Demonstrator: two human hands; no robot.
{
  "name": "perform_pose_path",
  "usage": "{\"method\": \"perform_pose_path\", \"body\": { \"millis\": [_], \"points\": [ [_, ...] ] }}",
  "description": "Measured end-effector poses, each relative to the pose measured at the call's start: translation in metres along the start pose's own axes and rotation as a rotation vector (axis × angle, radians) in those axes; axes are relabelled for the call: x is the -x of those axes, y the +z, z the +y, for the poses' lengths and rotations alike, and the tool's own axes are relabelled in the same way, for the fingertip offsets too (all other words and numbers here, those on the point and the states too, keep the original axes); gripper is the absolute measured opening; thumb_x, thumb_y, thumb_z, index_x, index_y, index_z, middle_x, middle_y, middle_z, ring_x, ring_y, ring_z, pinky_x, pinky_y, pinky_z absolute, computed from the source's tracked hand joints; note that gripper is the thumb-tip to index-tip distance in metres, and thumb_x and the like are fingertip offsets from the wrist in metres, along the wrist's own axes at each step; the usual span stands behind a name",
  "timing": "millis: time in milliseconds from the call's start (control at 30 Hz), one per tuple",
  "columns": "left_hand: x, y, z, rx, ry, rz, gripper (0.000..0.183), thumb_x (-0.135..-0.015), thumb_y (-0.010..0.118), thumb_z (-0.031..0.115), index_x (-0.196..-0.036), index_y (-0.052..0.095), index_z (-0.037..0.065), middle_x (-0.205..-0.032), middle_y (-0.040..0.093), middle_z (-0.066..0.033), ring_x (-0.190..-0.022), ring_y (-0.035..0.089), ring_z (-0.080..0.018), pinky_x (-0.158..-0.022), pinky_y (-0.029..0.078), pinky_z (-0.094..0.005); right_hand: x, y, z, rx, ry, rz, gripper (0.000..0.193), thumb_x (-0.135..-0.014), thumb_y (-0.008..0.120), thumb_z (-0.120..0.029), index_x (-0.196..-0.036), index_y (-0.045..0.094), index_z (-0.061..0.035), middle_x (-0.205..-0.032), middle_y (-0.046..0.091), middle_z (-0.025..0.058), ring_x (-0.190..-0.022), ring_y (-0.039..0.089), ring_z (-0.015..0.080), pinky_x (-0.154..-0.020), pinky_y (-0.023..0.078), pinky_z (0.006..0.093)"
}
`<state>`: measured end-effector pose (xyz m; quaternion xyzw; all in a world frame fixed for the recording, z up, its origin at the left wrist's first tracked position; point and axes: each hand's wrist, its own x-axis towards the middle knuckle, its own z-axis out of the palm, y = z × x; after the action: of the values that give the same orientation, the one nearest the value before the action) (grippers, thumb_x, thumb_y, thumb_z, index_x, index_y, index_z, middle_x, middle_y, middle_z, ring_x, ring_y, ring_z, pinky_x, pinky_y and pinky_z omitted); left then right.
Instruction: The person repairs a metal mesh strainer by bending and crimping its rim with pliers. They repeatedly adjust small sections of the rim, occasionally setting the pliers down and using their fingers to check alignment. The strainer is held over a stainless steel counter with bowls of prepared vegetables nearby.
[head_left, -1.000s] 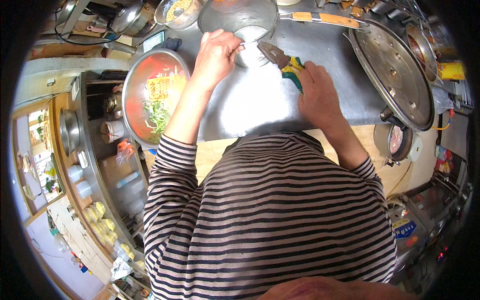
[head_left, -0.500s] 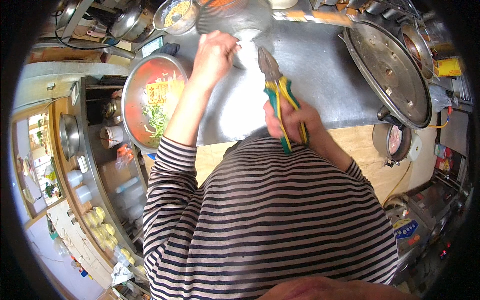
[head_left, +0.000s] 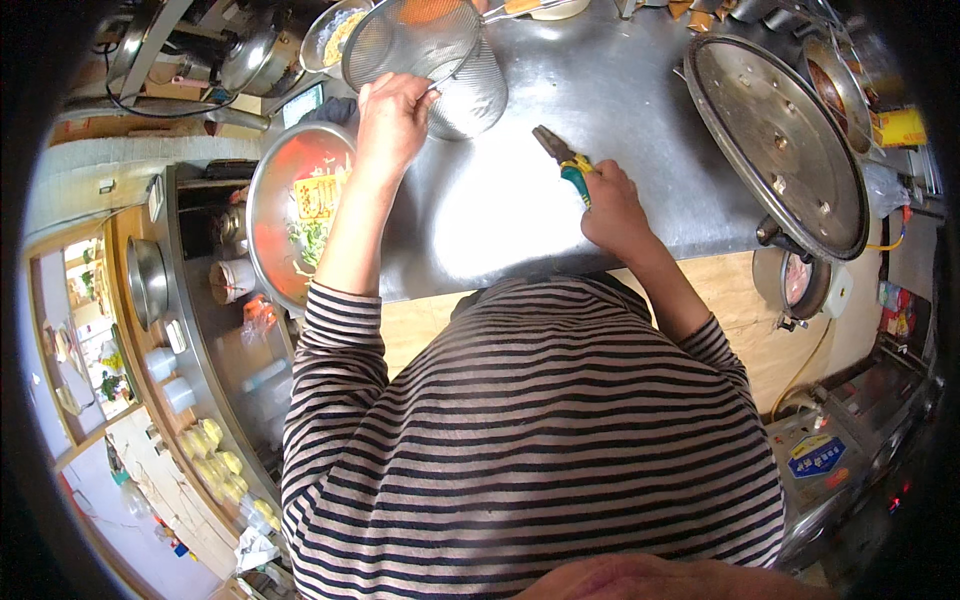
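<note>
My left hand [head_left: 393, 118] is closed on the near rim of a wire mesh strainer [head_left: 475, 98], whose basket is tilted over the steel table. The strainer's pale wooden-looking handle points to the far right. Closed around the green-and-yellow grips of a pair of pliers [head_left: 572, 172], my right hand [head_left: 618, 208] is low over the table's near part. The jaws point far left toward the strainer, apart from it, and look closed. My palm hides most of the grips.
On the left stands a steel bowl [head_left: 256, 240] of shredded vegetables with a yellow packet. A large round lid [head_left: 790, 160] takes up the table's right side. Smaller bowls [head_left: 318, 45] line the far edge. Below right is a pot [head_left: 766, 275] with pinkish contents.
The strainer has swung toward me and left, its basket now plainly seen. My right hand has moved right, turning the pliers so the jaws point more to the left.
</note>
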<state>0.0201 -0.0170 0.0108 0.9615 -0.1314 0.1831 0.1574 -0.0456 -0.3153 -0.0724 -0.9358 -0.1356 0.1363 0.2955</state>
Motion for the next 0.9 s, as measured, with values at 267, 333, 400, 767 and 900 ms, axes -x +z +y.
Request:
{"method": "perform_pose_path", "body": {
  "millis": [267,333,400,767,900],
  "points": [
    [0.007,0.0,0.031,0.081,0.005,0.073,0.017,-0.086,0.071,0.015,-0.103,0.073,0.013,-0.079,0.066,-0.0029,-0.084,0.061,-0.0223,-0.085,0.04,-0.0375,-0.047,0.004,0.021,-0.02,-0.328,0.287,0.059,-0.08,0.078,-0.021,-0.126,0.054,0.0065,-0.129,0.051,0.0246,-0.114,0.055,0.0374,-0.099,0.044,0.0468],
    [0.01,-0.004,0.037,0.099,0.018,0.041,0.025,-0.086,0.07,0.012,-0.11,0.072,0.015,-0.079,0.066,-0.0034,-0.082,0.061,-0.0223,-0.083,0.041,-0.0362,-0.085,-0.006,0.012,-0.574,-0.3,0.342,0.074,-0.08,0.078,-0.019,-0.139,0.042,0.0049,-0.133,0.05,0.0252,-0.116,0.057,0.0365,-0.098,0.047,0.0461],
    [0.009,-0.006,0.039,0.078,0.062,0.026,0.031,-0.085,0.07,0.008,-0.115,0.073,0.017,-0.083,0.068,-0.0031,-0.08,0.061,-0.0215,-0.083,0.042,-0.0353,-0.119,-0.019,0.004,-1.122,-0.224,0.277,0.076,-0.084,0.075,-0.015,-0.146,0.034,0.0003,-0.14,0.047,0.0204,-0.119,0.058,0.0336,-0.097,0.05,0.0411],
    [0.01,0.003,0.034,0.107,0.054,0.088,0.02,-0.082,0.075,0.016,-0.101,0.075,0.015,-0.092,0.072,0.0012,-0.095,0.063,-0.0167,-0.105,0.029,-0.0442,-0.171,-0.084,-0.02,-1.204,-0.483,0.206,0.038,-0.092,0.065,-0.005,-0.127,0.049,-0.0011,-0.099,0.059,0.0011,-0.08,0.058,0.0099,-0.071,0.048,0.0236],
    [0.01,0.003,0.043,0.052,0.026,0.103,0.025,-0.077,0.081,0.024,-0.097,0.074,0.012,-0.09,0.07,-0.001,-0.095,0.064,-0.0182,-0.108,0.026,-0.0473,-0.162,-0.113,-0.039,-0.885,-0.605,0.156,0.029,-0.092,0.065,-0.008,-0.119,0.055,-0.0018,-0.101,0.06,0.0022,-0.089,0.06,0.0101,-0.079,0.05,0.0251]
  ]
}}
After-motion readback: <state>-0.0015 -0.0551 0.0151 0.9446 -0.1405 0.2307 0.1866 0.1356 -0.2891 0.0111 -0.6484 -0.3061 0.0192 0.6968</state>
